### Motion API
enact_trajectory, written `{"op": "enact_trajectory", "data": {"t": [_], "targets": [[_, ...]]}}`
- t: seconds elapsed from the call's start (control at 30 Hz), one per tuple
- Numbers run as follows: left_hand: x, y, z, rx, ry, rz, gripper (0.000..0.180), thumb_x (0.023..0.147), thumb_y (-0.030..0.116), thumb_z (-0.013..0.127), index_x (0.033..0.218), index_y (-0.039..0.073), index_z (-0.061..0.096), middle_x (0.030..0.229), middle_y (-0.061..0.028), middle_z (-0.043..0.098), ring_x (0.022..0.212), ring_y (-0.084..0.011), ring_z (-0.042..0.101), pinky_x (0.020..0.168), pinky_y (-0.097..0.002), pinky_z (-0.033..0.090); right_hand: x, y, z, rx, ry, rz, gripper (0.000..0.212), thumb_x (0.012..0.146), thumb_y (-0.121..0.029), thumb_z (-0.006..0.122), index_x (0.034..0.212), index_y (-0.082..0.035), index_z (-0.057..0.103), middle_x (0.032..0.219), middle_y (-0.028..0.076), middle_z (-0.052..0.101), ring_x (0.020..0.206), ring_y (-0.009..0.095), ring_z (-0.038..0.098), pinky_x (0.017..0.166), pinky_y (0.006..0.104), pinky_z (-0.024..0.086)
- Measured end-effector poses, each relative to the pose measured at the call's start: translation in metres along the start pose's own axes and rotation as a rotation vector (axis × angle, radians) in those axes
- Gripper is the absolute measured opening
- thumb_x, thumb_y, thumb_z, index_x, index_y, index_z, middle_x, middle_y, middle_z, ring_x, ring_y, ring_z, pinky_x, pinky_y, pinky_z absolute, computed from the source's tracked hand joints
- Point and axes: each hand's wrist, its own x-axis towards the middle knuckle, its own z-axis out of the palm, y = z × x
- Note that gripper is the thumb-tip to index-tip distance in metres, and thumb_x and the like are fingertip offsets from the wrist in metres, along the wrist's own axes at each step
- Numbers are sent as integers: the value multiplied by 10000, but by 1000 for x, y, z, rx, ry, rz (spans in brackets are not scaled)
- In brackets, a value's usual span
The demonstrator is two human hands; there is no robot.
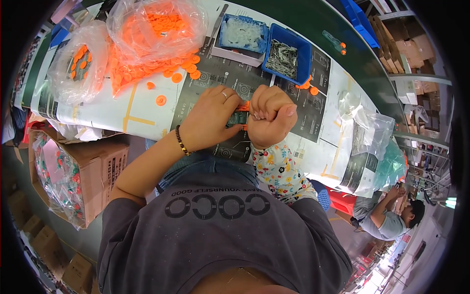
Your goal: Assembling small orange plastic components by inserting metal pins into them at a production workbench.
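Note:
Between my hands, at the table's near side, is a small dark green translucent plastic part [238,119] with orange pieces at its end. My left hand [208,117], with a ring and a beaded bracelet, grips its left side with thumb and fingers. Closed into a fist, my right hand [270,116] presses against its right side; a floral sleeve covers that forearm. The fingers hide much of the part. Beyond my hands stand a blue bin of metal pins [282,58] and a blue tray with whitish, translucent contents [242,33].
Orange round plastic pieces [132,68] spill from a large clear bag at the left, beside a smaller bag [78,68]. Clear plastic bags [367,127] lie at the right. A cardboard box [103,171] of bagged parts stands lower left. A co-worker [384,218] sits at the far right.

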Motion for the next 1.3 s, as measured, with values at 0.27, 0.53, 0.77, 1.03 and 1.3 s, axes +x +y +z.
{"op": "enact_trajectory", "data": {"t": [0.27,0.53,0.77,1.03,1.3], "targets": [[2,-1,3,-48,17,6,387,641,138,743,961,55,542,962,-95,544,973,-292,522,859,-393,394,-1,-5,-9,56,-45,62,507,1012,-360,346,582,-93,316,557,35,337,450,113,296,363,224,218],[1,0,1,-67,12,5,392,642,140,742,964,47,539,1001,-114,544,992,-312,515,884,-406,390,-3,-5,-7,2,-59,129,500,999,-363,377,585,-88,325,548,32,330,454,116,307,376,243,222],[3,-3,-2,-3,-24,43,436,655,177,748,1017,43,547,999,-109,552,1028,-293,509,910,-407,381,-2,0,-8,-41,-102,117,468,976,-346,408,596,-81,342,566,39,334,468,129,307,396,264,239],[22,-6,-47,19,9,32,556,716,148,723,1213,37,501,1120,-140,556,1057,-323,512,948,-411,386,61,-53,-67,-47,264,58,397,985,-275,386,635,-95,337,582,19,334,499,134,300,419,259,269],[242,-89,-90,483,22,17,627,789,145,669,1328,58,360,1159,-158,590,1073,-366,547,894,-460,427,33,-42,-111,-493,128,69,299,919,-78,504,635,-50,413,576,44,394,539,114,411,494,253,324]]}}
